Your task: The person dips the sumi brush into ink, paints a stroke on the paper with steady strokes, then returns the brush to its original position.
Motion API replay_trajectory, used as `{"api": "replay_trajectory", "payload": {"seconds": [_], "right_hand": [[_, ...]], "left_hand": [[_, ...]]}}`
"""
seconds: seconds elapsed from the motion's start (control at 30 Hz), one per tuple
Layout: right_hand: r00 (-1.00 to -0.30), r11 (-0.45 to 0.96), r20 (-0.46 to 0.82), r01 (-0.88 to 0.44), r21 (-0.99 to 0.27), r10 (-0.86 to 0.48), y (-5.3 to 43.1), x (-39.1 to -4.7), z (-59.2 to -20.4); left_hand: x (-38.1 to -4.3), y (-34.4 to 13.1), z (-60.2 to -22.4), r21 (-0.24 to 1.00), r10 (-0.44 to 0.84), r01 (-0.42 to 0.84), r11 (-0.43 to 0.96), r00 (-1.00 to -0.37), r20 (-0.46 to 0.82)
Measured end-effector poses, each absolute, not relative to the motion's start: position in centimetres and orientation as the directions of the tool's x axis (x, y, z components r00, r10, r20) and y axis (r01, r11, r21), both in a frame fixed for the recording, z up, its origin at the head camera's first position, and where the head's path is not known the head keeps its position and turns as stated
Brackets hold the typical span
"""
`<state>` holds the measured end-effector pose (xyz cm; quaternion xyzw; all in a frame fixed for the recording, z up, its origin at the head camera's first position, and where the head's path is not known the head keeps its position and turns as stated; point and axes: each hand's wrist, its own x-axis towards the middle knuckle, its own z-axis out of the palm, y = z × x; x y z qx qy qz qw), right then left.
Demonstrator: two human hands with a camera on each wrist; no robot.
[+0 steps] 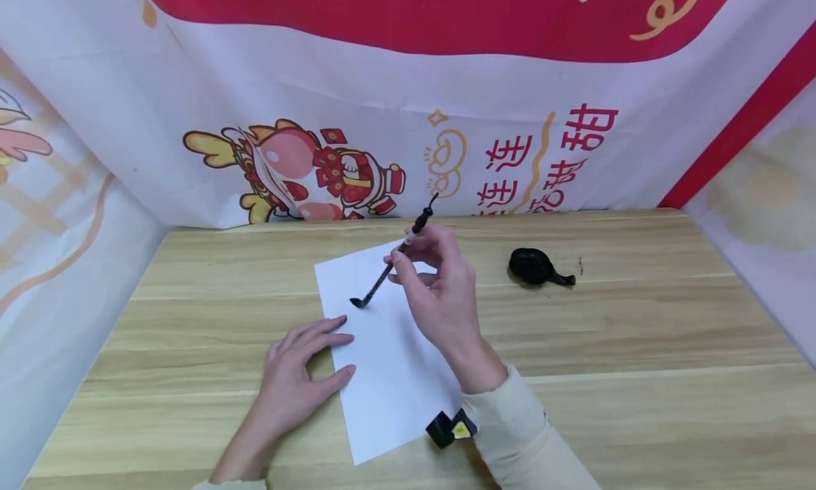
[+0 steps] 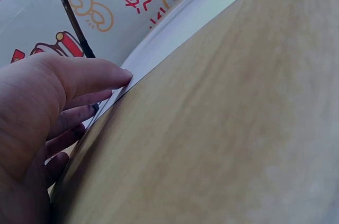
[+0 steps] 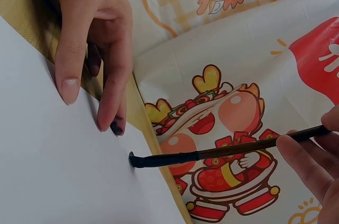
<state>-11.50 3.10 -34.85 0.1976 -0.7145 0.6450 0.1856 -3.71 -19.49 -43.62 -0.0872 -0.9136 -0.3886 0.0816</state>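
Observation:
My right hand (image 1: 446,292) pinches the dark shaft of an ink brush (image 1: 380,280) between thumb and fingers. The brush slants down to the left, its blackened bristles (image 3: 134,160) bent sideways at the surface of a white sheet of paper (image 1: 389,391). No ink mark shows on the visible part of the sheet. Along the paper's left edge lies my left hand (image 1: 296,369), fingers spread, with thumb and fingertips resting on the margin. Dark smudges show on some left fingertips (image 3: 117,128).
A rounded black object with a short stub (image 1: 530,266) lies right of the paper, beside small dark specks on the wooden table (image 1: 637,320). A printed cloth (image 1: 395,86) hangs behind the table's far edge. At the right cuff sits a small black device (image 1: 440,430).

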Motion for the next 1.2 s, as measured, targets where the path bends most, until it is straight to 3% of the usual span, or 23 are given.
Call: {"api": "replay_trajectory", "payload": {"seconds": [1.2], "right_hand": [[-0.851,0.123,0.516,-0.525,-0.842,-0.098,3.56,-11.40,-34.51]], "left_hand": [[-3.72,-19.42,-43.55,0.694,0.099,0.220,0.686,-0.973,0.211]]}}
